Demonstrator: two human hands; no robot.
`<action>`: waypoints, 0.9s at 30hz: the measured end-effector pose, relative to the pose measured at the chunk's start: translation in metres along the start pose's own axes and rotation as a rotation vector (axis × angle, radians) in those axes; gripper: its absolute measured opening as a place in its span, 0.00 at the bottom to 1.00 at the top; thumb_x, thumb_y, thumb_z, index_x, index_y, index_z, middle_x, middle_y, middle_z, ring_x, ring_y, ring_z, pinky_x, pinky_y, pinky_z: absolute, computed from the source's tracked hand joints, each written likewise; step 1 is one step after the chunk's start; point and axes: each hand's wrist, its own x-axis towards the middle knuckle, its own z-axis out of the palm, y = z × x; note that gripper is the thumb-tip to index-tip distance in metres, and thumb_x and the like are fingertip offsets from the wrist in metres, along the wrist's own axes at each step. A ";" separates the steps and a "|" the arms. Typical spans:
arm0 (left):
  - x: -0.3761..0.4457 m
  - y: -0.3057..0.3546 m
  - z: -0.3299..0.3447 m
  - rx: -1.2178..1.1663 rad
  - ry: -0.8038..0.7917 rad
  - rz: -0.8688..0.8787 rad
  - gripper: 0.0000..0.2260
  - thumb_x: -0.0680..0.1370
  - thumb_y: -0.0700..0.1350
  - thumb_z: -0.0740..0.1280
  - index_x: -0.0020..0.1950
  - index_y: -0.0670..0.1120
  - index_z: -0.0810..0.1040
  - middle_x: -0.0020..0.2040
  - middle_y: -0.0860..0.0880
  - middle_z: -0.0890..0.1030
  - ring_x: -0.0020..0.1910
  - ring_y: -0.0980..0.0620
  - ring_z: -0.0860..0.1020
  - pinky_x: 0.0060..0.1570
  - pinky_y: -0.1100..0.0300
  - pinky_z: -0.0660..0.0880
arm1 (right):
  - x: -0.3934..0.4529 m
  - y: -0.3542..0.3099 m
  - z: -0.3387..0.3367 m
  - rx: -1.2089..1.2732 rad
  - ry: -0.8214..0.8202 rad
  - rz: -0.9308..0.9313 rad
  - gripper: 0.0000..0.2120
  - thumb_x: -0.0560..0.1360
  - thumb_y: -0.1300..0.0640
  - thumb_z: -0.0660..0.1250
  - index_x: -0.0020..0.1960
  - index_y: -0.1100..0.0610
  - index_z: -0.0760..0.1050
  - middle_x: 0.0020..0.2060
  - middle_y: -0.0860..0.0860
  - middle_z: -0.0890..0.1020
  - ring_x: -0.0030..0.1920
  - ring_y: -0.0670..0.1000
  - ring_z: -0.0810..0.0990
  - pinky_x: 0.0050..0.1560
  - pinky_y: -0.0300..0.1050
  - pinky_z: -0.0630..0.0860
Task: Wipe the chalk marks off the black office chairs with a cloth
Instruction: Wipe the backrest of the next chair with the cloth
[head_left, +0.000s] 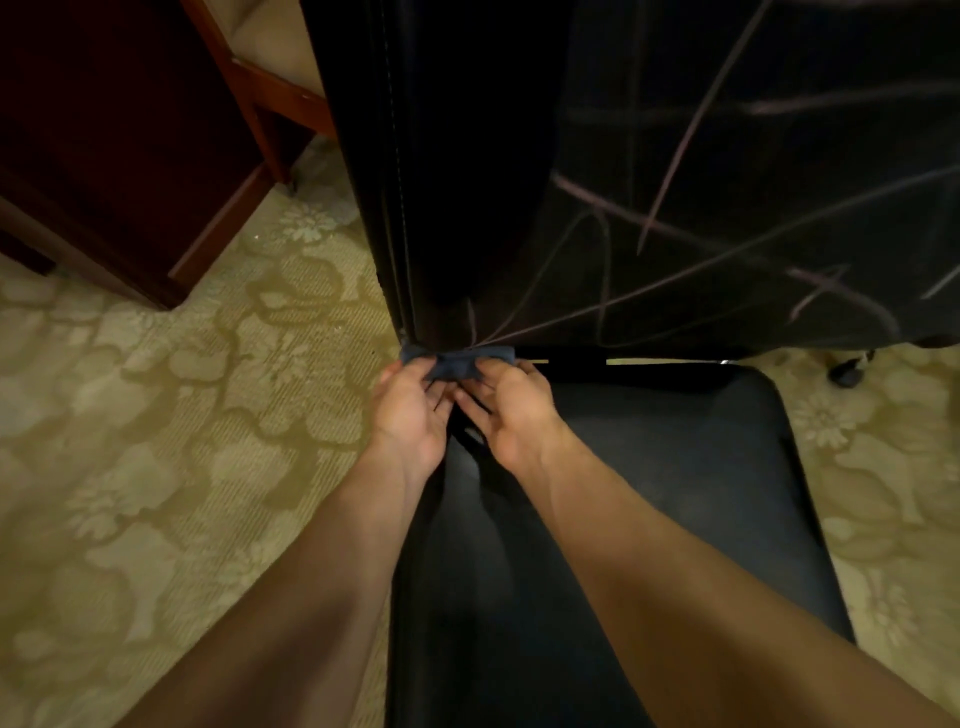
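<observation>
Both hands: left hand (410, 410), right hand (511, 410) pinch cloth (457, 361) at chalk-marked chair (675, 208).

Dim, warm yellowish light. The carpet (156, 415) is the brightest area; the black chair backrest (675, 182) and wooden furniture (104, 130) sink into near-black shadow. A faint sheen lies on the seat (675, 493). Overall soft, slightly blurred; wide-angle bending shows at the edges.

— What colours do we see on the chair (649, 467)?
— We see black on seat and backrest, with pale pinkish-grey chalk marks (691, 124) crossing the backrest.
— And the cloth (457, 362)?
— Dark blue-grey.
— The floor?
— We see a carpet (182, 415) in beige and olive with a floral pattern, beside reddish-brown wooden furniture (260, 98).
</observation>
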 end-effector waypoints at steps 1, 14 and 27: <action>-0.004 0.002 0.003 -0.007 0.016 -0.001 0.16 0.81 0.36 0.60 0.68 0.45 0.74 0.53 0.44 0.82 0.47 0.52 0.82 0.44 0.63 0.78 | -0.008 -0.002 0.005 0.001 0.021 -0.009 0.08 0.80 0.68 0.60 0.56 0.58 0.73 0.50 0.59 0.83 0.46 0.52 0.83 0.43 0.42 0.80; -0.075 0.021 0.048 0.143 0.167 0.308 0.06 0.81 0.36 0.64 0.53 0.46 0.77 0.47 0.48 0.84 0.46 0.52 0.84 0.45 0.61 0.80 | -0.069 -0.037 0.023 -0.116 0.044 -0.212 0.06 0.80 0.65 0.64 0.56 0.64 0.74 0.50 0.62 0.84 0.51 0.58 0.85 0.52 0.49 0.82; -0.085 0.052 0.067 0.119 0.276 0.088 0.08 0.79 0.32 0.64 0.57 0.38 0.76 0.47 0.44 0.81 0.45 0.51 0.81 0.41 0.63 0.77 | -0.079 -0.070 0.036 -0.150 0.143 -0.015 0.02 0.79 0.64 0.66 0.50 0.63 0.76 0.51 0.63 0.83 0.49 0.57 0.84 0.48 0.45 0.83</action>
